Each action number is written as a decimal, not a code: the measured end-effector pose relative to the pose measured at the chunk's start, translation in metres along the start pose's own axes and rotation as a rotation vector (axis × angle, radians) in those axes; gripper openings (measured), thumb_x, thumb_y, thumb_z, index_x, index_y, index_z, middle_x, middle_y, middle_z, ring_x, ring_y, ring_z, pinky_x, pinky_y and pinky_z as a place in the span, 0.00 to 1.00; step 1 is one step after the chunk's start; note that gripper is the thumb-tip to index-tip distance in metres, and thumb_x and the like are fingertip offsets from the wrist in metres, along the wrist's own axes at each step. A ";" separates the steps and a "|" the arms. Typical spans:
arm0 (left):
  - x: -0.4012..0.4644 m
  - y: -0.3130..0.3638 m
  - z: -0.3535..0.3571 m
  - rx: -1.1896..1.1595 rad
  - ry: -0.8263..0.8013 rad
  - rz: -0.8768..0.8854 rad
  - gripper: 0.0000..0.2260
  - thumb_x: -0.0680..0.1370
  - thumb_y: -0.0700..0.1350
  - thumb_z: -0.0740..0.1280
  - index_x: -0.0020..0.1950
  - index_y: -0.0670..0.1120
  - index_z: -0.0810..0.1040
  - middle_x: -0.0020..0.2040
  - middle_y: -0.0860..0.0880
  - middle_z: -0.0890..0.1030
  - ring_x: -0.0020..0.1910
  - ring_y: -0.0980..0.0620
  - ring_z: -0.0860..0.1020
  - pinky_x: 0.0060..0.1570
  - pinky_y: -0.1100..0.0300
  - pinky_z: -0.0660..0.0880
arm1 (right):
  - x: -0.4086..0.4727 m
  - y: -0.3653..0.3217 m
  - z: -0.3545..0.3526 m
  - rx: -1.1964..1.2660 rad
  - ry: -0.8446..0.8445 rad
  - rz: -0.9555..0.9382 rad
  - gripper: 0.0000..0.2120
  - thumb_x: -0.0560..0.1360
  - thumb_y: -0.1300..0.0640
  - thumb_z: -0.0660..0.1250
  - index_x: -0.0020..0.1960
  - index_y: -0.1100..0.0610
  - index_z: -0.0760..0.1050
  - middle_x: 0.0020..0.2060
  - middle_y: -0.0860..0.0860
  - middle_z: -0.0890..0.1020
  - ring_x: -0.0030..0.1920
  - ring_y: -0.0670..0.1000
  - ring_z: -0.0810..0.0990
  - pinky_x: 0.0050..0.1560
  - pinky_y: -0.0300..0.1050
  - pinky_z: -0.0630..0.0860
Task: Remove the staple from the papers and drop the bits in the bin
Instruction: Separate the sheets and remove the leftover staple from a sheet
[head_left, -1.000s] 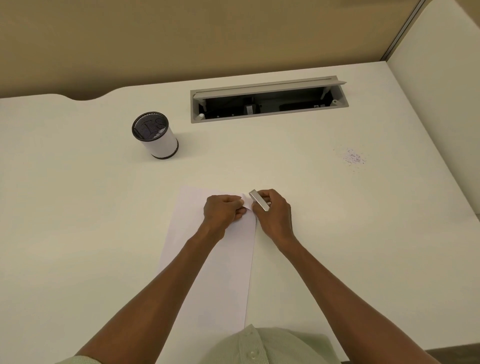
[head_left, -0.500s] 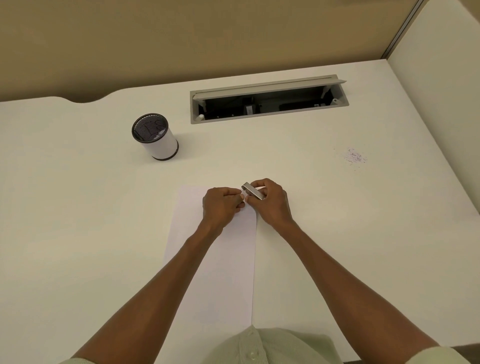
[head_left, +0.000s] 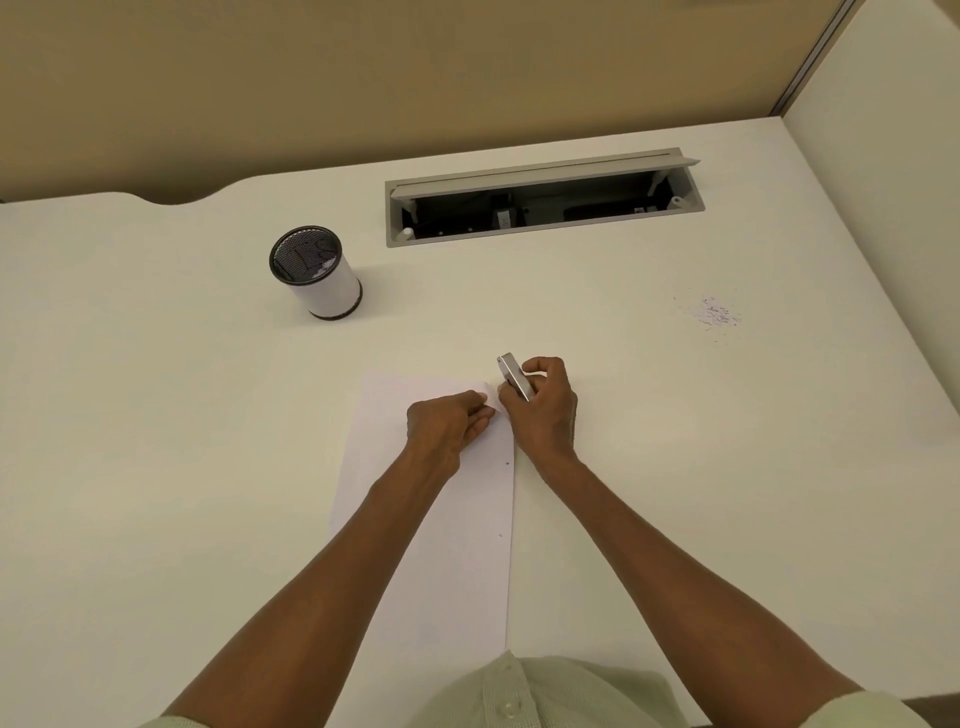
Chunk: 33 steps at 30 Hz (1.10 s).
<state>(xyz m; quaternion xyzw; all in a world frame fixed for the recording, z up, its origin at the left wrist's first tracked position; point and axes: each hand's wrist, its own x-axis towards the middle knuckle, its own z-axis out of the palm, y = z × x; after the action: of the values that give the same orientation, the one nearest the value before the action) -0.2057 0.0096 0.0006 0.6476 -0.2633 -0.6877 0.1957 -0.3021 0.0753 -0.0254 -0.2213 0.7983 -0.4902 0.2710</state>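
White papers lie lengthwise on the desk in front of me. My left hand presses down on their top right corner, fingertips pinching the sheet there. My right hand is closed around a silver metal staple remover, whose tip sits at that same corner, right beside the left fingertips. The staple itself is hidden by my fingers. A small round bin with a black mesh rim and white wall stands upright at the far left of the papers.
An open grey cable tray is sunk into the white desk at the back. A scatter of small staple bits lies to the right. A partition wall runs along the back and right side.
Both hands stayed at the papers' top right corner. The staple remover tilted more upright and shifted slightly away from me, with the folded corner pressed flatter under my left fingers.
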 end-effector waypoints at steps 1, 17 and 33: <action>0.001 0.000 -0.001 0.004 0.009 0.019 0.05 0.74 0.34 0.74 0.48 0.34 0.83 0.42 0.39 0.85 0.36 0.49 0.84 0.40 0.59 0.83 | 0.002 0.000 -0.001 -0.012 0.010 0.009 0.13 0.70 0.57 0.73 0.49 0.51 0.70 0.38 0.48 0.82 0.36 0.45 0.78 0.36 0.39 0.68; -0.017 0.020 -0.023 0.104 0.020 0.275 0.01 0.74 0.35 0.74 0.45 0.40 0.84 0.46 0.42 0.86 0.43 0.46 0.85 0.44 0.60 0.83 | 0.038 -0.003 -0.042 -0.141 -0.029 -0.047 0.18 0.79 0.53 0.57 0.43 0.67 0.74 0.35 0.58 0.79 0.36 0.55 0.73 0.38 0.48 0.67; -0.023 0.042 -0.068 -0.048 0.009 0.266 0.04 0.76 0.36 0.72 0.50 0.40 0.83 0.45 0.44 0.85 0.41 0.51 0.83 0.43 0.62 0.81 | 0.079 0.018 -0.066 -0.361 0.097 -0.100 0.14 0.69 0.53 0.64 0.29 0.57 0.66 0.25 0.55 0.76 0.30 0.58 0.74 0.31 0.48 0.70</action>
<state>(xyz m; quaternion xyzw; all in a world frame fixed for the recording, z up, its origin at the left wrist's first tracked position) -0.1387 -0.0166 0.0429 0.6051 -0.3296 -0.6589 0.3017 -0.4057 0.0777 -0.0343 -0.2820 0.8734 -0.3619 0.1635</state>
